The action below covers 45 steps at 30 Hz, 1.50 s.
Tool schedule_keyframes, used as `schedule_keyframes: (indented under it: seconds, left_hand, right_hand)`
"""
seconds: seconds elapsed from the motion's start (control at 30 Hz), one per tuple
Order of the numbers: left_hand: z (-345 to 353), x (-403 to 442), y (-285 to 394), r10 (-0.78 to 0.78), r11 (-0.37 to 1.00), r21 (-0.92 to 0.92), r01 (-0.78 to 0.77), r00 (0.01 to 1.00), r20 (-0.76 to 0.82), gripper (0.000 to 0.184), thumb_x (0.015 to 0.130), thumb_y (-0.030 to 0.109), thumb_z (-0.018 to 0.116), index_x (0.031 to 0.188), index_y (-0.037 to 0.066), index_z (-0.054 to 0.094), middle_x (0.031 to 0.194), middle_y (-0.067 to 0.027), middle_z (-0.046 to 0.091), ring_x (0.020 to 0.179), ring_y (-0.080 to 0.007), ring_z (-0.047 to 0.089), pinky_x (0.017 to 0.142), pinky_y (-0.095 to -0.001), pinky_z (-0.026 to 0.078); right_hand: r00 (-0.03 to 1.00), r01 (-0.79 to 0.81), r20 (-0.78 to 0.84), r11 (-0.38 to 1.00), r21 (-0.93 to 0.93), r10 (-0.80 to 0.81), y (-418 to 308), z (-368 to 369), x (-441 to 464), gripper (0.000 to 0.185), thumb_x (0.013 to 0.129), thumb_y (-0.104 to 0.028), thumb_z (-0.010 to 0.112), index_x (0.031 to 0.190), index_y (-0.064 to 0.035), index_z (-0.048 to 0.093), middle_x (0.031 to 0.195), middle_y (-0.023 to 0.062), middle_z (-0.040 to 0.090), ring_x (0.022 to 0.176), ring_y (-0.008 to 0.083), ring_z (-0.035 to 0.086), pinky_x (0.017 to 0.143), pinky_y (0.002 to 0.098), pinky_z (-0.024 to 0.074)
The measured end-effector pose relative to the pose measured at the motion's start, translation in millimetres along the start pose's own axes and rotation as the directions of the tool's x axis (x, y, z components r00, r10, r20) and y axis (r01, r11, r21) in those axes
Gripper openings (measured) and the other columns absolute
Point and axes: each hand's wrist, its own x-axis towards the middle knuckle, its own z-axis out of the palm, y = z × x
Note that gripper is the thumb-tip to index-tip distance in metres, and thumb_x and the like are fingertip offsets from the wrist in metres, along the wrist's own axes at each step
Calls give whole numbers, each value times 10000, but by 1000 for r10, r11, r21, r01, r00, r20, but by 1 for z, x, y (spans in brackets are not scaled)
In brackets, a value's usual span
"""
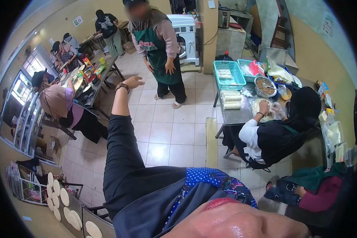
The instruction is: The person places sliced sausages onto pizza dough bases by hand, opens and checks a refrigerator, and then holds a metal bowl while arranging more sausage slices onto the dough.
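My left hand (133, 82) is stretched out above the tiled floor, with a dark watch on its wrist. Its fingers are apart and point to the right, and it holds nothing. Nearest to it stands a person in a green apron (156, 59), whose hands hang in front of the body; a gap lies between us. My sleeve is dark and reaches near the elbow. My right hand is out of view.
At the right table (242, 116), a seated person handles a pale sheet (263, 109) beside a bowl of filling (265, 87), turquoise baskets (229, 75) and white rolls (231, 100). Another person sits lower right. People work at left tables. Flat rounds (64, 197) lie lower left.
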Motion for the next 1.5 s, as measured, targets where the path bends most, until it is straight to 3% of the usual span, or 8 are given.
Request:
schedule_keyframes:
  seconds: [0.4, 0.47, 0.6, 0.63, 0.8, 0.93, 1.13, 1.5]
  left_hand:
    - [257, -69, -57, -84, 980, -145, 135, 946, 314, 641, 865, 550, 642, 1381, 180, 548, 1172, -112, 688, 976, -268, 665, 761, -401, 568]
    - [378, -67, -107, 43, 997, -71, -13, 891, 452, 503, 935, 476, 555, 1369, 222, 573, 1398, -100, 560, 1254, -297, 543, 1041, -405, 452]
    - [423, -152, -34, -147, 982, 56, 180, 546, 825, 557, 959, 475, 531, 1408, 146, 511, 1390, -97, 550, 1128, -291, 628, 765, -484, 581]
    - [452, -168, -41, -56, 993, -8, 120, 520, 852, 585, 953, 507, 537, 1412, 147, 500, 1397, -82, 532, 1123, -255, 623, 674, -458, 595]
    - [453, -197, 24, -51, 990, -20, 141, 481, 875, 597, 950, 526, 504, 1286, 47, 619, 1307, -147, 625, 1143, -306, 631, 992, -511, 452]
    - [525, -144, 6, 365, 856, -46, -515, 539, 759, 540, 910, 487, 554, 1310, 129, 615, 1326, -158, 608, 1221, -307, 582, 1008, -400, 482]
    - [473, -112, 72, 146, 953, -298, 61, 768, 623, 625, 848, 473, 661, 1330, 83, 586, 1340, -187, 589, 1283, -356, 522, 1089, -414, 402]
    - [499, -147, 90, 208, 970, -89, -227, 576, 791, 635, 882, 510, 589, 1356, 89, 573, 1455, -177, 491, 1385, -341, 400, 1165, -430, 299]
  right_hand:
    - [997, 23, -77, 993, 119, -14, -73, -6, -26, 304, 824, -78, 639, 1125, -33, 643, 852, 108, 654, 624, 209, 636, 485, 312, 496]
    - [959, -63, -242, 944, 325, 148, -20, -24, -32, 311, 847, -101, 592, 1155, -57, 613, 902, 126, 632, 625, 264, 642, 493, 361, 509]
    - [767, 206, -474, 534, 820, 432, 96, -76, -46, 284, 943, -349, 555, 812, -105, 491, 638, 51, 535, 500, 240, 548, 465, 355, 486]
    - [972, 132, -174, 252, 959, 156, 174, -104, -43, 511, 843, -567, 516, 963, -76, 594, 871, 98, 617, 831, 278, 545, 782, 435, 435]
    - [360, 491, -516, 312, 813, 777, 108, -152, -142, 304, 880, -348, 514, 750, -92, 615, 654, 69, 604, 489, 210, 497, 490, 341, 382]
    - [480, 698, -713, 271, 663, 511, 161, -197, -207, 214, 887, -206, 532, 781, -52, 636, 728, 83, 650, 588, 217, 589, 571, 320, 489]
    - [434, 854, -732, 18, 520, 526, 210, -282, -286, 161, 918, -89, 545, 896, -1, 678, 841, 108, 701, 726, 236, 670, 670, 340, 581]
    - [353, 935, -881, -97, 340, 314, 159, -326, -405, 189, 962, -66, 558, 1035, 56, 682, 884, 144, 722, 762, 232, 686, 722, 336, 586]
